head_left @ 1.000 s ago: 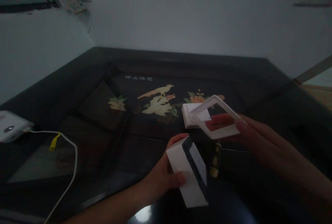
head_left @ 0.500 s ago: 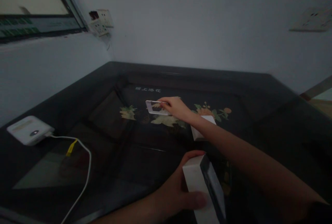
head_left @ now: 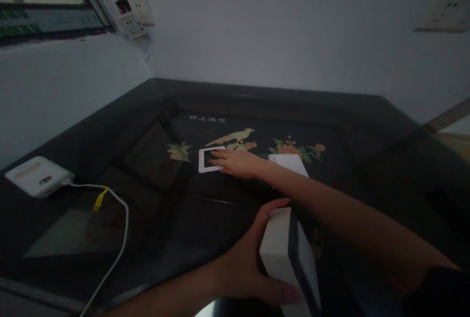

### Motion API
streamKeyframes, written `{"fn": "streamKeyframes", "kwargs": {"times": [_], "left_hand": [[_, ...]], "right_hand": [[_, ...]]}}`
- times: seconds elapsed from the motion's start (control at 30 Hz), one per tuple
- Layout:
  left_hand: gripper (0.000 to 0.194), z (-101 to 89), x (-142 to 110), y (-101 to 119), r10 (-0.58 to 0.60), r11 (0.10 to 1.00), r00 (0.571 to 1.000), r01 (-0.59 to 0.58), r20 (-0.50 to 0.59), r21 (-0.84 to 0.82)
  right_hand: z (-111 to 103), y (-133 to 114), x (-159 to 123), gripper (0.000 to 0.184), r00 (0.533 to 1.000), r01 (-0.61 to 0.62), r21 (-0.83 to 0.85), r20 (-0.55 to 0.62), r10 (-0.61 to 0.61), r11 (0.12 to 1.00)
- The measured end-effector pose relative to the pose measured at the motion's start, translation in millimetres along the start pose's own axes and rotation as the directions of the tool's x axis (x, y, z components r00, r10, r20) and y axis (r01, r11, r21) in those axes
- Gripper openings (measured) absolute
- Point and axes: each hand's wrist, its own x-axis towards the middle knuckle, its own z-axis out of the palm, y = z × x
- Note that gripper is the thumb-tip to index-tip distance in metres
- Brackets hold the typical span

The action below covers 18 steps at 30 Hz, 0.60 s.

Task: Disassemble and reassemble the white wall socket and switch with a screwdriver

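Observation:
My left hand (head_left: pixel 240 273) is wrapped round a white box (head_left: pixel 278 238) near the bottom of the view, thumb on the near side and fingers over the far edge. Against the box's right face lies a dark-edged slab (head_left: pixel 307 270) that looks like a phone; its lower end is cut off. My right hand (head_left: pixel 240 163) rests flat, fingers stretched out, on a thin white rectangular frame (head_left: pixel 201 161) lying on the dark tabletop. The frame's right part is hidden under the hand. Just behind my right forearm sits another white box (head_left: pixel 290 161), partly covered by the arm.
A white device (head_left: pixel 36 176) stands at the left, with a white cable (head_left: pixel 127 229) and yellow tag (head_left: pixel 99 200) running toward me. The glossy dark table (head_left: pixel 205 229) carries a printed bird and flowers. Walls with sockets (head_left: pixel 141 11) border it; a window is at upper left.
My right hand has lowered the white frame from a tilted hold onto the tabletop, and its fingers have spread out flat. My left hand still grips the box, turned slightly.

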Motion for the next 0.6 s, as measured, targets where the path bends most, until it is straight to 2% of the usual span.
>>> {"fn": "streamKeyframes", "kwargs": {"times": [0.13,0.2,0.27,0.3,0.33,0.4,0.43,0.5,0.6], "left_hand": [[0.119,0.1,0.5,2.5,0.005,0.992,1.0,-0.002,-0.019,0.122],[0.111,0.6,1.8,2.7,0.04,0.98,0.997,-0.028,-0.059,0.196],[0.101,0.8,3.0,2.2,0.136,0.924,0.985,-0.087,-0.106,0.373],[0.097,0.6,3.5,1.5,0.194,0.872,0.974,-0.117,-0.117,0.476],[0.093,0.4,3.8,0.7,0.245,0.814,0.962,-0.137,-0.12,0.564],[0.09,0.1,4.2,-1.3,0.297,0.723,0.947,-0.14,-0.121,0.676],[0.09,0.1,4.3,-2.3,0.302,0.698,0.945,-0.13,-0.125,0.704],[0.089,0.6,5.0,-4.0,0.299,0.661,0.945,-0.106,-0.132,0.743],[0.09,1.2,6.9,-4.8,0.31,0.584,0.945,-0.102,-0.105,0.805]], "right_hand": [[-17.4,-4.6,-13.5,0.044,0.996,-0.041,0.04,-0.076,0.044,0.998],[-30.5,-10.5,-37.7,0.043,0.982,-0.096,0.073,-0.158,0.107,0.993],[-42.6,-19.8,-76.0,0.04,0.956,-0.149,0.116,-0.236,0.173,0.982],[-47.3,-25.8,-99.3,0.039,0.935,-0.166,0.151,-0.29,0.204,0.974],[-50.6,-32.6,-124.0,0.035,0.885,-0.163,0.245,-0.392,0.252,0.956],[-52.1,-47.4,-173.4,0.03,0.805,-0.223,0.349,-0.461,0.374,0.91],[-50.0,-54.7,-195.8,0.03,0.801,-0.269,0.375,-0.425,0.422,0.887],[-40.6,-67.0,-231.8,0.032,0.829,-0.35,0.358,-0.312,0.464,0.866],[-19.0,-78.5,-259.8,0.048,0.891,-0.364,0.167,-0.225,0.395,0.916]]}}
